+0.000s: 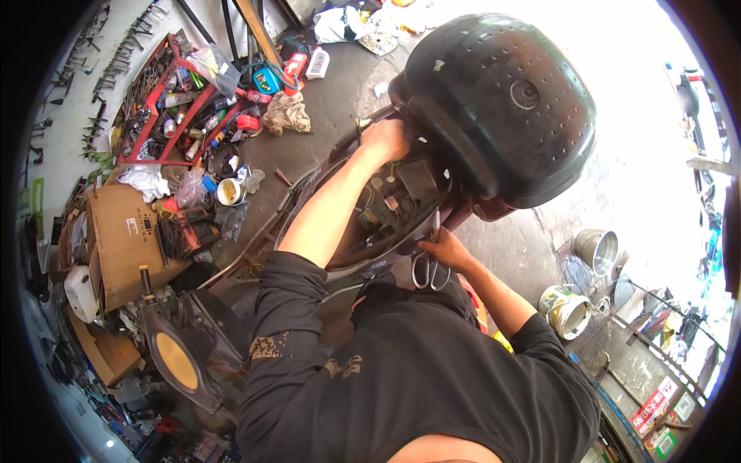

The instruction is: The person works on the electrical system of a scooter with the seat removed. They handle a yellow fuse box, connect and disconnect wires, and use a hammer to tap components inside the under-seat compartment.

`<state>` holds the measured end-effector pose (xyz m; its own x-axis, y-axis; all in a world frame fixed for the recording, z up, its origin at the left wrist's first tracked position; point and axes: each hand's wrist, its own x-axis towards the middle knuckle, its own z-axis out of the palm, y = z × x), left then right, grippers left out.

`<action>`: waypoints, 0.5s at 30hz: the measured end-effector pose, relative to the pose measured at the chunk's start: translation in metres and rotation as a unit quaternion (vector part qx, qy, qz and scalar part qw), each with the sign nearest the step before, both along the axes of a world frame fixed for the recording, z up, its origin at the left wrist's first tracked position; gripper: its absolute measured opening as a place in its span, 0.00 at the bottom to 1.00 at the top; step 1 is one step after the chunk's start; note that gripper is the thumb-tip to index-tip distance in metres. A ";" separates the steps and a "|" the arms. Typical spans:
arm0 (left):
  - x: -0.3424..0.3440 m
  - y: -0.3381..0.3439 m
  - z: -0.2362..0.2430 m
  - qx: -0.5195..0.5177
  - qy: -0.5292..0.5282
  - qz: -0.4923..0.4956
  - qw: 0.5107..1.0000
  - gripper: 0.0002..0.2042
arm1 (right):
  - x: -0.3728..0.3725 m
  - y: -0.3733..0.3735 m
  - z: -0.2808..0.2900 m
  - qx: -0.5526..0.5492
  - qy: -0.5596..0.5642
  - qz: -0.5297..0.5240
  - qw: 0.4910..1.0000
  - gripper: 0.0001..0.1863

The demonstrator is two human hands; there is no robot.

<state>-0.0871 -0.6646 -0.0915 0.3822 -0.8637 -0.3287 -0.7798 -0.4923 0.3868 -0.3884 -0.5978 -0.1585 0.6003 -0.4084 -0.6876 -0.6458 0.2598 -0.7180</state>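
My right hand [450, 251] grips a pair of silver scissors [436, 225] around the middle. Their blades point away from me and the loop handles hang towards my body. At the far-left edge of an opened vehicle body, my left hand [384, 141] is closed; whatever its fingers hold is hidden. Between my hands lies an exposed compartment [386, 204] with wires, small connectors and dusty parts. Beyond it, a large black rounded shell [494, 108] with rows of small dots and a round emblem overhangs the compartment's far right side.
To the left, a red rack [204, 100] is crammed with cans and bottles, beside a cardboard box [127, 239]. A blue meter [266, 79] lies on the floor ahead. A metal bucket [595, 248] and a paint-stained pail [567, 312] stand to the right.
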 end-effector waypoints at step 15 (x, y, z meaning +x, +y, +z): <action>-0.035 0.132 -0.037 -0.262 0.560 0.443 0.649 0.09 | 0.008 -0.031 -0.009 0.027 -0.071 0.049 0.996 0.23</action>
